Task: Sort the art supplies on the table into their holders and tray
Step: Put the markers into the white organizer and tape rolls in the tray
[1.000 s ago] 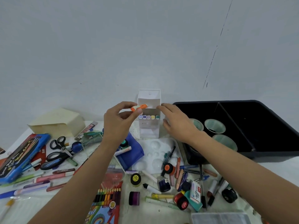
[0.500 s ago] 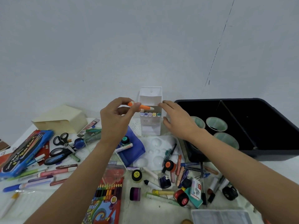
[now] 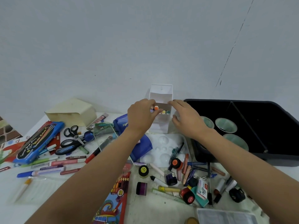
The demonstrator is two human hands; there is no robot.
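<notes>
A white marker holder point(image 3: 161, 94) stands against the wall, with coloured marker caps showing in its open front. My left hand point(image 3: 141, 116) pinches an orange marker point(image 3: 156, 108) whose cap end sits inside the holder's opening, above the row of other caps. My right hand point(image 3: 186, 118) rests against the holder's right side, fingertips on its upper right edge. A black tray point(image 3: 258, 113) with pale green cups point(image 3: 225, 125) inside sits to the right. Loose markers, pens, crayons and paint pots lie scattered on the table in front.
At left lie a cream box point(image 3: 72, 111), a blue watercolour case point(image 3: 38, 141), scissors point(image 3: 72, 139) and several pens. A blue pouch point(image 3: 139, 146) and a white palette point(image 3: 165, 147) sit under my arms. A coloured pencil pack point(image 3: 116, 196) lies near the front edge.
My left hand has moved right and turned the orange marker end-on, bringing it into the holder's opening. My right hand stays on the holder's right side.
</notes>
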